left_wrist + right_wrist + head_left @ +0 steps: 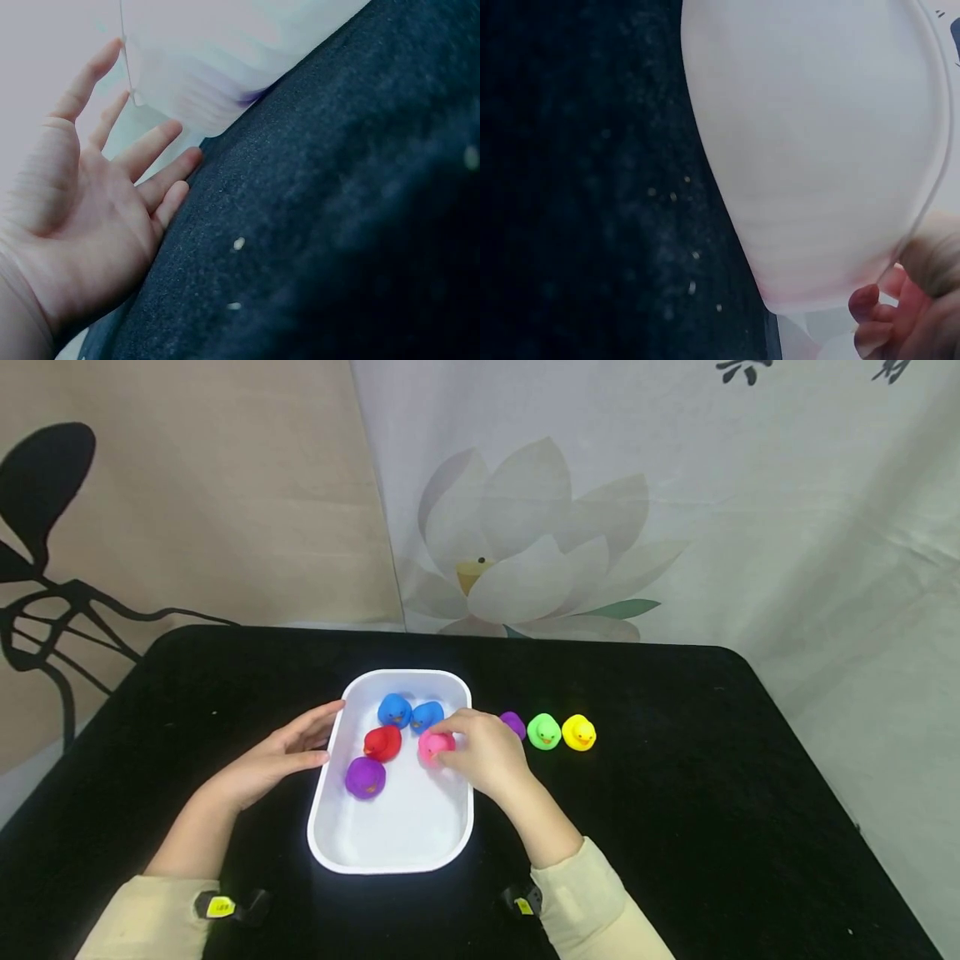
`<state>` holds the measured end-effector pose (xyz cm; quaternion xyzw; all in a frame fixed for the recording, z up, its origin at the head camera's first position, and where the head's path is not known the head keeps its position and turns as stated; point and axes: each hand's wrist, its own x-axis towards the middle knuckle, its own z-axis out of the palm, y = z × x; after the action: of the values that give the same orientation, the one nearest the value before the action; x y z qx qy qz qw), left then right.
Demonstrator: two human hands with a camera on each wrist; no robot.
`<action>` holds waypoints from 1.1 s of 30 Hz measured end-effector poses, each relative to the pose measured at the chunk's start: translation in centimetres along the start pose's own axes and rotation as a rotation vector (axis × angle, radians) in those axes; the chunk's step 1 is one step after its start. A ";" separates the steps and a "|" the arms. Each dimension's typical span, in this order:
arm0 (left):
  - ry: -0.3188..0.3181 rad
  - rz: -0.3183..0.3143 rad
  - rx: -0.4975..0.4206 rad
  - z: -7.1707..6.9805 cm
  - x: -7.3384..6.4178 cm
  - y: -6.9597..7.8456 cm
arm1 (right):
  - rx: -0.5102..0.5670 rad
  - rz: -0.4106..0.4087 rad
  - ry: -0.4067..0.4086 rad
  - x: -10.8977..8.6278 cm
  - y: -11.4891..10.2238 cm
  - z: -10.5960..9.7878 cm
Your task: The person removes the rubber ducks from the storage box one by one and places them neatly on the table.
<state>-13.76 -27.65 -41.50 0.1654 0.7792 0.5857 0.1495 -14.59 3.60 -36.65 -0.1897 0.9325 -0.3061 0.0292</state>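
Observation:
My right hand (491,756) reaches over the right rim of a white tray (390,839) and pinches a pink rubber duck (432,747) between thumb and fingers, low inside it. Along the tray's left rim, my left hand (262,766) has its fingers extended, the tips right at the edge. Its palm and spread fingers (154,150) show beside the tray wall in the left wrist view. Two blue ducks (394,710), a red duck (382,743) and a purple duck (366,777) sit in the tray's far and left part. The tray wall hides the pink duck in the right wrist view.
Right of the tray, a second purple duck (513,724), partly behind my right hand, a green duck (544,732) and a yellow duck (579,732) stand in a row on the black tablecloth (675,843). A black chair (45,510) stands beyond the table's left edge.

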 end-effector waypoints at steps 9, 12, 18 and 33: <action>0.001 0.002 0.005 0.1 0.0 0.1 | -0.027 -0.056 0.037 -0.2 0.2 -0.3; -0.005 0.000 0.007 0.1 0.1 0.1 | 0.012 -0.064 0.047 -0.3 0.3 -0.6; -0.004 0.001 0.003 0.1 0.0 0.0 | 0.116 -0.116 0.080 -0.5 0.6 -1.6; 0.002 -0.004 -0.002 0.1 -0.1 0.2 | 0.304 -0.190 0.125 -1.3 1.5 -5.2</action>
<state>-13.64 -27.57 -41.31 0.1628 0.7791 0.5865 0.1501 -14.76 8.08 -33.38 -0.2512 0.8533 -0.4560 -0.0294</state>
